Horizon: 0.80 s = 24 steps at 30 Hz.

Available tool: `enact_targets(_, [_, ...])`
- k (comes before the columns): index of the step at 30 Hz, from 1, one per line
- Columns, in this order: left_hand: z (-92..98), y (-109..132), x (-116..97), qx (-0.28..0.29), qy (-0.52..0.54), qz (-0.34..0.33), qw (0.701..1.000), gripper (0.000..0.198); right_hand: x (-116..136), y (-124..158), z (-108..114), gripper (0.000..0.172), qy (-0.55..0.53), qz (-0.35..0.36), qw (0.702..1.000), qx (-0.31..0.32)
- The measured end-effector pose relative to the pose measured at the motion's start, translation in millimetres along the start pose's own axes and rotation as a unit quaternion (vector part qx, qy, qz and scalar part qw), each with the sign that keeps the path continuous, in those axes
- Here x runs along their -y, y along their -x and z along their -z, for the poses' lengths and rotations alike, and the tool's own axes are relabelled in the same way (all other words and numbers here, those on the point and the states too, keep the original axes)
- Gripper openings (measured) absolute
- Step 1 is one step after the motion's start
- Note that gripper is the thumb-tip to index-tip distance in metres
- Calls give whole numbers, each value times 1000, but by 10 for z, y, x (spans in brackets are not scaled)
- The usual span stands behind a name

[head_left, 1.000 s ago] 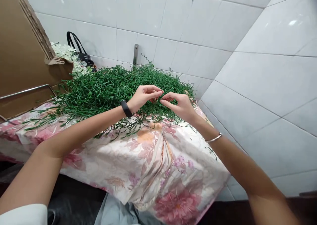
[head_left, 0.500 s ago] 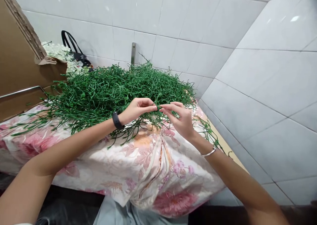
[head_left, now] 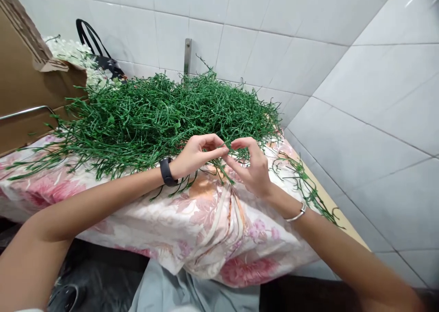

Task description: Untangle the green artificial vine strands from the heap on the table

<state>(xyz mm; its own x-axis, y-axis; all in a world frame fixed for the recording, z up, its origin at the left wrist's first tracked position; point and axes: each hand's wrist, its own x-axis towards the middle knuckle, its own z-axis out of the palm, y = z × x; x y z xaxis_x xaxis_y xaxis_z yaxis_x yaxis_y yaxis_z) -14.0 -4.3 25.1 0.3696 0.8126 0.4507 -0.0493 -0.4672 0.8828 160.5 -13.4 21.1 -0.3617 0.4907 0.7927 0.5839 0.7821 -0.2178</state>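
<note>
In the head view my left hand (head_left: pixel 202 154), with a black band at the wrist, pinches a thin green artificial stem (head_left: pixel 222 145) between thumb and fingertips. Facing it is my right hand (head_left: pixel 252 165), wearing a silver bangle. Its thumb reaches the left fingertips, while the curved index finger stands a little apart from the thumb. Thin green stems (head_left: pixel 222 172) hang just below the joined hands; which hand bears them is hard to make out. Behind both hands spreads a large heap of green artificial stems (head_left: pixel 154 110).
A flowered cloth (head_left: pixel 144 229) covers the table. Loose green stems (head_left: pixel 313 193) lie along its right edge. To the left stand a cardboard box (head_left: pixel 30 88), white artificial flowers (head_left: pixel 70 51) and a black bag (head_left: pixel 108 65). Tiled walls (head_left: pixel 274 10) close off the back and right.
My right index finger has lifted away from its thumb, where both were pinching at the green stem. The view has shifted slightly, and my hands remain close together.
</note>
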Motion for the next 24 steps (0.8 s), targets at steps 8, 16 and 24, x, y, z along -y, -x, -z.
enact_targets(8, [-34, 55, -34, -29, -88, -67, 993, 38, 6, -7, 52, 24, -24, 55, 998, -1])
enact_targets(16, [22, 59, -63, -15, -234, -154, 960, 21, -18, -45, 95, 9, -43, 50, 997, 36])
enact_targets(24, [133, -28, -24, 33, -374, -203, 905, 14, -22, -25, 155, 6, -128, -27, 986, 106])
